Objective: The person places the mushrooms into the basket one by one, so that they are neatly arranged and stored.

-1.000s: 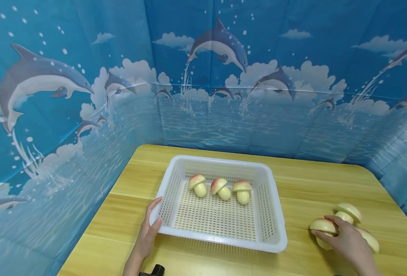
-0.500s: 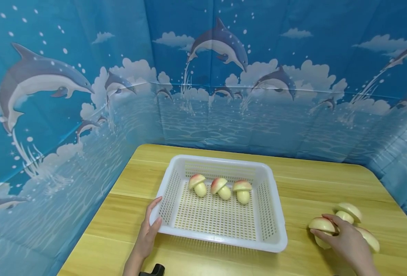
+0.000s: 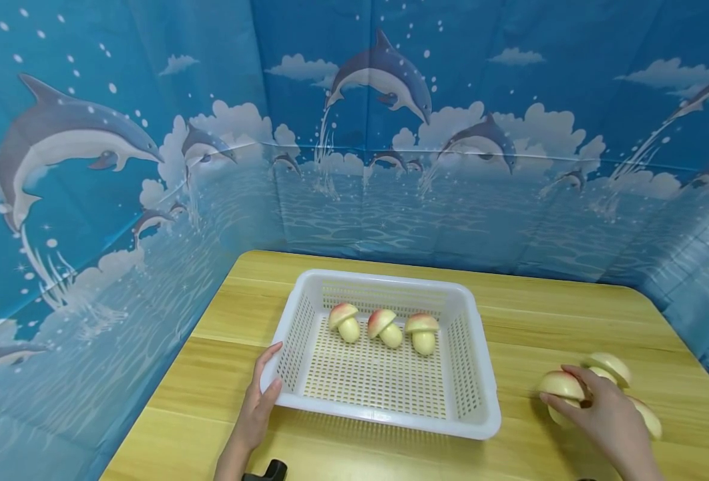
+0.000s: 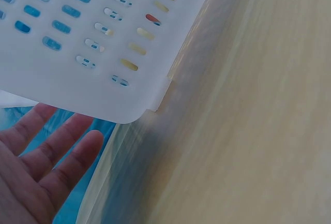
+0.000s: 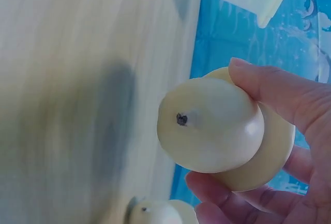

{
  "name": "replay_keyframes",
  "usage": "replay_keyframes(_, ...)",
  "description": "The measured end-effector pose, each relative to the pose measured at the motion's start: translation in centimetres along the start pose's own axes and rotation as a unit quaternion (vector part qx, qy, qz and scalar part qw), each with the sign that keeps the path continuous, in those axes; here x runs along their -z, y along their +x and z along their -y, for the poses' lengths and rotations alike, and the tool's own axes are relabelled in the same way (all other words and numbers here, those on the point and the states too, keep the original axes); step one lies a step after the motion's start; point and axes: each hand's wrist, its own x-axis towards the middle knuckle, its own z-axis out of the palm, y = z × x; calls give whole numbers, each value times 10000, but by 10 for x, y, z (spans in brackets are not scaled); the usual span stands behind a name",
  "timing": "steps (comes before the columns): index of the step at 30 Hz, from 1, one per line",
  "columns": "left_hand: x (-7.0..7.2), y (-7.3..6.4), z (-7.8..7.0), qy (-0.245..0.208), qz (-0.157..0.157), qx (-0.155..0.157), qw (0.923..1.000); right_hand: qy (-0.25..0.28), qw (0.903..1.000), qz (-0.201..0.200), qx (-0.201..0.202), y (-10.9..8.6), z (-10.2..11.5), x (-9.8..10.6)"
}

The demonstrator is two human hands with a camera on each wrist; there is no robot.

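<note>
My right hand (image 3: 609, 414) grips a toy mushroom (image 3: 561, 386) with a pale stem and pink-tinged cap. In the right wrist view the thumb and fingers hold the cap's edge, and the stem end of the mushroom (image 5: 209, 123) faces the camera. Two more mushrooms lie close by, one behind the hand (image 3: 609, 369) and one partly hidden at its right (image 3: 645, 417). My left hand (image 3: 252, 411) holds the near left corner of a white slotted plastic basket (image 3: 384, 415), thumb at the rim. Three mushrooms (image 3: 382, 329) lie in a row inside the basket.
The wooden table (image 3: 210, 374) carries everything. A blue dolphin-print curtain (image 3: 354, 200) hangs behind it and down the sides. A black object (image 3: 270, 471) shows at the bottom edge near my left wrist.
My right hand has risen slightly with the mushroom, tilting it a little, and a shadow now shows beside it. The left hand and the basket have stayed put.
</note>
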Motion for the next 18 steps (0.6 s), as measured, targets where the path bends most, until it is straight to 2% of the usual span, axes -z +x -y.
replay_keyframes(9, 0, 0, 0, 79, -31, -35, 10000, -35, 9983, -561, 156, -6, 15, 6)
replay_keyframes(18, 0, 0, 0, 84, -47, 7, 10000, 20, 9977, -629, 247, -5, 32, 14)
